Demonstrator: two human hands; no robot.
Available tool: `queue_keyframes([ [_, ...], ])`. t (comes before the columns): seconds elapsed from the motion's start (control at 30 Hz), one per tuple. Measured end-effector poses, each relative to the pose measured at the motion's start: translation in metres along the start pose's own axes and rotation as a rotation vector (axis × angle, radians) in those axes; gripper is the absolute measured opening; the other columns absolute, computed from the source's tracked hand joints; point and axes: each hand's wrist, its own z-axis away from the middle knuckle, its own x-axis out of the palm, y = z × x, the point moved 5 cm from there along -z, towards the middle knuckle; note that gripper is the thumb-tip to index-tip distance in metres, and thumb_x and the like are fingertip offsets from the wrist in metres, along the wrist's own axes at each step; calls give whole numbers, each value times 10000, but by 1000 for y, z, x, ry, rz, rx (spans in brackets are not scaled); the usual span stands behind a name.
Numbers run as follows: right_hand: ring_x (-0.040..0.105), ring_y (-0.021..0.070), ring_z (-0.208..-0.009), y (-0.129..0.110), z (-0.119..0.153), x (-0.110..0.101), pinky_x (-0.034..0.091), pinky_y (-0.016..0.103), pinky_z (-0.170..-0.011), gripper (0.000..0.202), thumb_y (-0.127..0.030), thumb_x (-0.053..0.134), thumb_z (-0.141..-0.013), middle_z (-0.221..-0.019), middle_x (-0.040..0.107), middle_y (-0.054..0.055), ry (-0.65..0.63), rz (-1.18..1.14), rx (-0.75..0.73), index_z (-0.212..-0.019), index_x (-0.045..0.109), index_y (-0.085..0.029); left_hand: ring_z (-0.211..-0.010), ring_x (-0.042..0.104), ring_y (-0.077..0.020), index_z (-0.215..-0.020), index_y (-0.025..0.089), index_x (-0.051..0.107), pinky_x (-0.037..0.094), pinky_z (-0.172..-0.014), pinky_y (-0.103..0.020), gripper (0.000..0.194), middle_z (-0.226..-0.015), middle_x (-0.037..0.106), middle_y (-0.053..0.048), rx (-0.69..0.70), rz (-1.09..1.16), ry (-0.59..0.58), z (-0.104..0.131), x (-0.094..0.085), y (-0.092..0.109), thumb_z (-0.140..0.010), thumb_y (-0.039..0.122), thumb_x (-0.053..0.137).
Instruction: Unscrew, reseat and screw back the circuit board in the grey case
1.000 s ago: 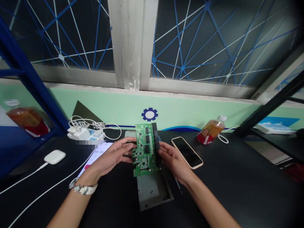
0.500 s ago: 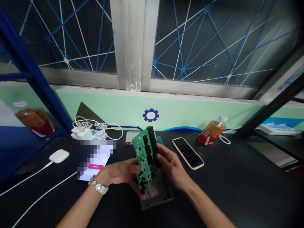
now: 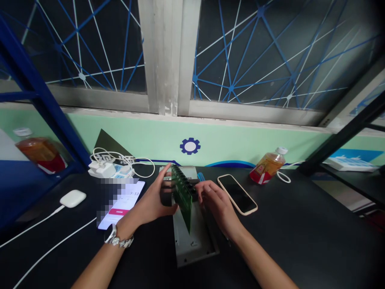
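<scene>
A green circuit board (image 3: 183, 200) stands on edge, tilted, over a grey metal tray-like housing (image 3: 195, 245). Black connectors (image 3: 184, 178) run along its upper edge. My left hand (image 3: 156, 198) grips the board from the left, thumb low and fingers behind its far end. On the other side, my right hand (image 3: 218, 204) has its fingers bent against the connector side; how firmly they hold is partly hidden. The housing lies flat on the black table under the board.
Left of my hands lies a lit phone (image 3: 126, 202), with a white charger case (image 3: 73, 198) beyond it. A power strip with cables (image 3: 111, 170) sits at the back. To the right are a phone in a pale case (image 3: 237, 194) and a drink bottle (image 3: 267, 166). A blue object (image 3: 201, 176) lies behind.
The board has turned from showing its component face to nearly edge-on. My left hand has moved up around its left side, and more of the housing shows.
</scene>
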Motion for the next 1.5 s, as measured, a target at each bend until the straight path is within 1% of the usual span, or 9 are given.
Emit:
queue_keyframes([
  [0.23, 420, 119, -645, -3, 8, 13, 321, 242, -603, 281, -450, 675, -860, -726, 480, -23, -160, -13, 96, -843, 575, -188, -1280, 466, -370, -1560, 268, 101, 378, -1081, -522, 1144, -1490, 357, -167, 161, -381, 89, -1, -2, 4, -652, 176, 789],
  [0.43, 384, 94, -589, -2, 8, 14, 291, 230, -562, 327, -410, 775, -765, -673, 465, -41, -199, -21, 136, -795, 547, -176, -1396, 313, -380, -1566, 244, 68, 289, -1142, -501, 1137, -1554, 229, -166, 233, -486, 182, -4, -9, 6, -668, 177, 762],
  [0.53, 382, 89, -560, 0, 6, 8, 286, 227, -543, 368, -431, 786, -725, -657, 475, -44, -164, -2, 144, -753, 518, -182, -1354, 377, -367, -1562, 229, 75, 335, -1107, -496, 1152, -1521, 289, -177, 174, -430, 239, -5, -18, 1, -658, 213, 789],
  [0.6, 381, 91, -551, 0, 4, 4, 281, 227, -534, 368, -439, 769, -726, -644, 469, -45, -132, 18, 147, -734, 501, -188, -1212, 521, -322, -1542, 213, 159, 411, -1034, -475, 1081, -1392, 455, -173, 86, -337, 242, -6, -23, -7, -673, 254, 800],
  [0.73, 339, 91, -537, -1, 0, -1, 248, 226, -512, 357, -440, 745, -741, -609, 414, -61, -80, 78, 119, -726, 485, -195, -772, 634, -179, -1207, 149, 565, 506, -742, -333, 515, -901, 652, -50, -71, -105, 87, -10, -16, -21, -759, 314, 759],
  [0.83, 263, 82, -509, -3, -2, -3, 203, 235, -492, 376, -472, 734, -767, -578, 349, -78, -64, 162, 83, -720, 482, -197, -668, 627, -153, -938, 138, 634, 484, -647, -287, 251, -729, 652, -14, -123, 47, -23, -11, -7, -19, -790, 312, 737],
  [1.1, 301, 107, -568, -9, -6, -16, 232, 259, -517, 379, -497, 615, -881, -628, 349, -42, 18, 526, -65, -685, 535, -183, -669, 669, -155, -1036, 172, 545, 511, -633, -275, 346, -737, 698, 1, -127, 261, 11, -10, -20, -9, -788, 267, 768],
  [1.27, 223, 85, -484, -3, -8, -15, 173, 254, -469, 369, -517, 605, -883, -532, 285, -82, -65, 498, 8, -738, 567, -179, -695, 689, -169, -1080, 167, 534, 523, -656, -299, 349, -813, 739, -38, -136, 274, 43, -7, -27, -8, -827, 305, 731],
  [1.5, 550, 125, -383, 8, -9, -9, 303, 204, -375, 423, -585, 616, -835, -542, 644, -17, -152, 293, 202, -904, 567, -172, -748, 695, -187, -1079, 147, 600, 525, -694, -316, 306, -882, 749, -97, -140, 348, 33, -4, -29, -2, -873, 358, 682],
])
